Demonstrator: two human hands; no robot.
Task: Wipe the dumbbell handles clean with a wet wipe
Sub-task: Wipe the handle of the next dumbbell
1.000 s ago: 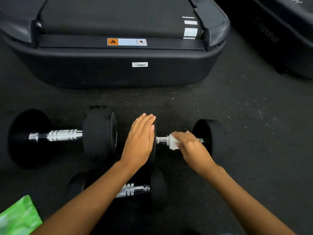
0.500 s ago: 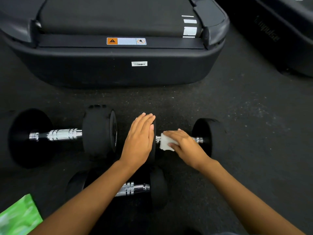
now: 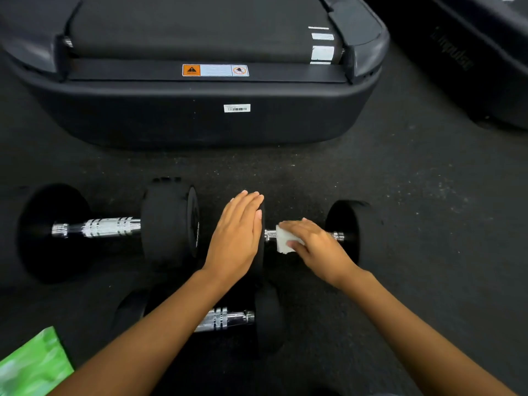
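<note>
Three black dumbbells with chrome handles lie on the dark floor. The right dumbbell [image 3: 350, 230] has its left weight under my left hand [image 3: 238, 238], which rests flat on it with straight fingers. My right hand [image 3: 317, 247] holds a folded white wet wipe [image 3: 283, 242] wrapped against that dumbbell's chrome handle, near its left end. The left dumbbell [image 3: 110, 227] lies apart with its handle bare. A third dumbbell [image 3: 228, 320] lies nearer me, partly hidden under my left forearm.
A black treadmill base [image 3: 200, 110] stands just behind the dumbbells. Another black machine [image 3: 471, 58] sits at the upper right. A green wipes packet [image 3: 31, 367] lies at the bottom left corner. Speckled dark floor spreads to the right.
My right hand slid the wipe leftward along the handle from near the middle to the left end. My left hand stayed flat on the weight.
</note>
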